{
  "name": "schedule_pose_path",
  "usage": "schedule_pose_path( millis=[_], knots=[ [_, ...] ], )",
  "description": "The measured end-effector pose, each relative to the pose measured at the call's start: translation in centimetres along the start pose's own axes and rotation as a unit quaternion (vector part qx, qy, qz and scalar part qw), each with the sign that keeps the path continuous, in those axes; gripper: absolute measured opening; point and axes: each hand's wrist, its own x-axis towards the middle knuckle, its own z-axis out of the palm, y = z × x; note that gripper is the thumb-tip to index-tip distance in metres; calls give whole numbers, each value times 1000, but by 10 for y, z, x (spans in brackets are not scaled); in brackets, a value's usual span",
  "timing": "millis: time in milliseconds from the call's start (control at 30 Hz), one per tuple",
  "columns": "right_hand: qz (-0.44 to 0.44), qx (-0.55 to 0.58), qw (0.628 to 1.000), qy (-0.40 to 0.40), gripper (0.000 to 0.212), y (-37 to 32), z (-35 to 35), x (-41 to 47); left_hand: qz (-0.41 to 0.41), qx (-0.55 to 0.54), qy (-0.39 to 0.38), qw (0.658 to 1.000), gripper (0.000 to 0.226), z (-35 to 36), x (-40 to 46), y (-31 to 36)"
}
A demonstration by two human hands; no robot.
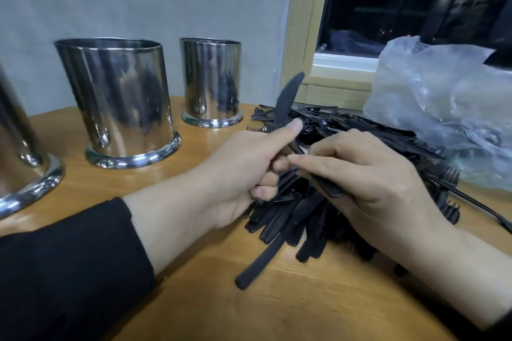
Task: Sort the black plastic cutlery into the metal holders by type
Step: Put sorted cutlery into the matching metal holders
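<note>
A heap of black plastic cutlery (360,130) lies on the wooden table (277,307), forks and knives mixed. My left hand (243,174) grips a black knife (288,97) with its blade pointing up, over the heap's left side. My right hand (368,174) pinches another black piece (325,187) by its handle, just right of the left hand. Three shiny metal holders stand at the left: a big one (122,102) in the middle, a smaller one (212,80) behind it, and one (16,152) cut off by the frame's left edge.
A crumpled clear plastic bag (448,108) lies at the right behind the heap. A grey wall rises behind the holders and a window with a wooden frame (307,36) stands at the back right. A loose knife (263,260) juts toward the table's front.
</note>
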Motion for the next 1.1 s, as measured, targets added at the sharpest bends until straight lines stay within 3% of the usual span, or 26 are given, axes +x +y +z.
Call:
schedule_pose_path(
  millis=[100, 200, 333, 400, 567, 767, 933, 1033, 1100],
  knots=[
    [-16, -16, 999, -39, 28, -1, 1, 1, 7, -49, -3, 999, 29, 5, -1, -1],
    [46, -19, 995, -87, 33, 4, -6, 1, 46, -72, 31, 996, 35, 1, 2, 2],
    [62, 0, 965, -255, 33, 20, -16, -10, 87, -41, 65, 993, 33, -2, 1, 4],
    [75, -4, 952, -296, 38, 26, -14, -15, 92, -15, 76, 993, 31, -1, 0, 3],
    [53, -23, 955, -292, 28, 24, -5, -13, 108, 53, 77, 990, 21, 0, -1, 3],
    [93, -7, 941, -325, 43, 16, -6, -11, 162, 147, 96, 971, 31, -3, -6, 7],
    [114, -24, 938, -328, 26, 14, -6, -7, 147, 171, 109, 968, 22, -9, -2, 11],
    [106, -30, 941, -320, 38, 13, -6, -6, 168, 219, 112, 955, 23, -14, -1, 11],
    [114, -14, 941, -318, 28, 14, -9, -6, 188, 264, 111, 940, 25, -17, -3, 11]
  ],
)
